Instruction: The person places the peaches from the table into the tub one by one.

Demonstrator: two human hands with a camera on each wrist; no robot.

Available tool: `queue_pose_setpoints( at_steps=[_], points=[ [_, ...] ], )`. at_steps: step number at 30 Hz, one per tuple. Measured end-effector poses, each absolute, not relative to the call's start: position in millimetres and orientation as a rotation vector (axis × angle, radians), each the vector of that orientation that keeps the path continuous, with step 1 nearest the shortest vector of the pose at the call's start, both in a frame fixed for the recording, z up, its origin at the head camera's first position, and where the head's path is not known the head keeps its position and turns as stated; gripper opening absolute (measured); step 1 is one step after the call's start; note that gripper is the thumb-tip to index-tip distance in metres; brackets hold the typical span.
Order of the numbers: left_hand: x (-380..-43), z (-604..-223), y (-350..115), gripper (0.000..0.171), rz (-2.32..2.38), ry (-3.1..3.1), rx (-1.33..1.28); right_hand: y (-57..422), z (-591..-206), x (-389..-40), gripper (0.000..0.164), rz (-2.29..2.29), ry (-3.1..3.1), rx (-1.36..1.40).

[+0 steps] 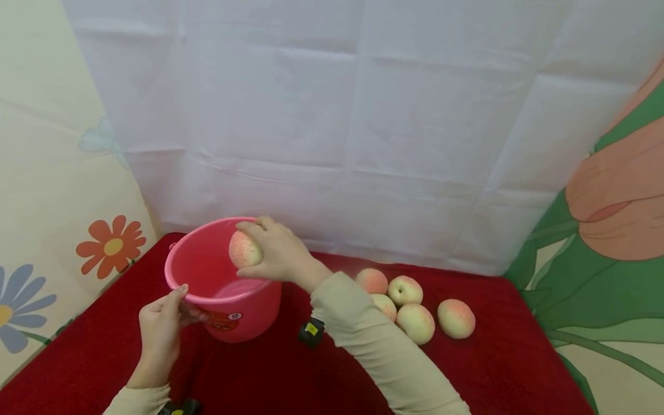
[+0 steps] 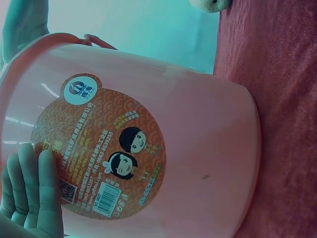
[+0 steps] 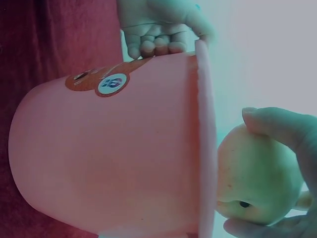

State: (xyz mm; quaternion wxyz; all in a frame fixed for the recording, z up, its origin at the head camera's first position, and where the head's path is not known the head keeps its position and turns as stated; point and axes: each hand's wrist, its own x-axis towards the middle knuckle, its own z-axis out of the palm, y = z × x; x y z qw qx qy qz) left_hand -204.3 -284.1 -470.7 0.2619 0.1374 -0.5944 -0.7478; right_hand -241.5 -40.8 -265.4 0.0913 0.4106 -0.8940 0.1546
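Note:
A pink bucket (image 1: 223,311) stands on the red cloth, its label facing the person. My left hand (image 1: 162,331) grips the near rim, thumb over the top and fingers against the outer wall beside the label (image 2: 109,158). Over the bucket's right rim, my right hand (image 1: 280,253) holds a peach (image 1: 245,249) between thumb and fingers. In the right wrist view that peach (image 3: 257,178) is right at the rim, its small dark stem hollow showing. The part of the bucket's floor that shows from above is bare pink; the rest is hidden.
To the right, several peaches (image 1: 416,324) lie clustered on the red cloth (image 1: 498,369), with one peach (image 1: 456,319) a little apart. A white sheet (image 1: 332,127) hangs behind the table. Flower-patterned cloth (image 1: 52,190) covers the sides.

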Motion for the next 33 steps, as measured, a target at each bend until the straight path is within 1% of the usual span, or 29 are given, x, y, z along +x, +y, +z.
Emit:
queue_pose_setpoints(
  at_steps=[3,10,14,19,23,27,29,30,33],
  points=[
    [-205.1,-470.8,-284.9,0.048,-2.022,-1.603,0.368,-44.3,-268.2,-244.4,0.078,0.480,-2.684,1.211],
    [-201.0,-467.2,-286.4,0.038,-2.058,-1.653,0.294,-50.9,-277.0,-250.6,0.077,0.504,-2.705,1.209],
    [-187.2,-441.6,-272.2,0.037,-2.046,-1.680,0.307,-53.1,-281.8,-252.7,0.077,0.480,-2.693,1.222],
    [-161.1,-391.4,-240.9,0.037,-2.058,-1.659,0.322,-51.8,-286.4,-253.4,0.070,0.509,-2.705,1.240],
    [-153.1,-373.4,-231.4,0.038,-2.098,-1.652,0.367,-47.7,-288.2,-252.4,0.064,0.538,-2.725,1.226],
    [-180.6,-425.1,-264.3,0.037,-2.089,-1.683,0.371,-43.7,-290.3,-251.6,0.057,0.532,-2.669,1.240],
    [-187.0,-438.4,-273.7,0.038,-2.092,-1.698,0.327,-41.2,-291.4,-251.2,0.050,0.525,-2.618,1.260],
    [-188.1,-441.2,-276.0,0.038,-2.104,-1.695,0.301,-39.8,-292.3,-251.2,0.046,0.523,-2.584,1.274],
    [-171.0,-408.1,-258.6,0.036,-2.118,-1.731,0.285,-35.0,-294.9,-250.3,0.035,0.530,-2.474,1.314]
  ],
)
